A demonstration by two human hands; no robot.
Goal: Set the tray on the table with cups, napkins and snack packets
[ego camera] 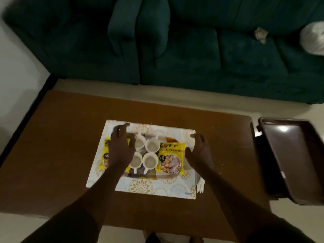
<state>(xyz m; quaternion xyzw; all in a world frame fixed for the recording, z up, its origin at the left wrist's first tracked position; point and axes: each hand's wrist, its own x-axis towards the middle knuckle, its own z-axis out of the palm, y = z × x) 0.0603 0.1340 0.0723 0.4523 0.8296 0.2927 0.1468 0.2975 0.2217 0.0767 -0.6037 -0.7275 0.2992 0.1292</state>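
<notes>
Tray (140, 186) flat at centre of counter (52, 155), carrying four cups (146, 154) between two snack packets (171, 157). Left hand (121, 148) and right hand (199, 151) spread above, gripping nothing. To finish: steady both tray edges, square to counter edges.

Brown table (52, 155) fills mid-frame. White gold-patterned tray (149, 188) is set flat at its centre; something white (200, 185), unclear, is seen just off the tray's lower-right corner.
</notes>
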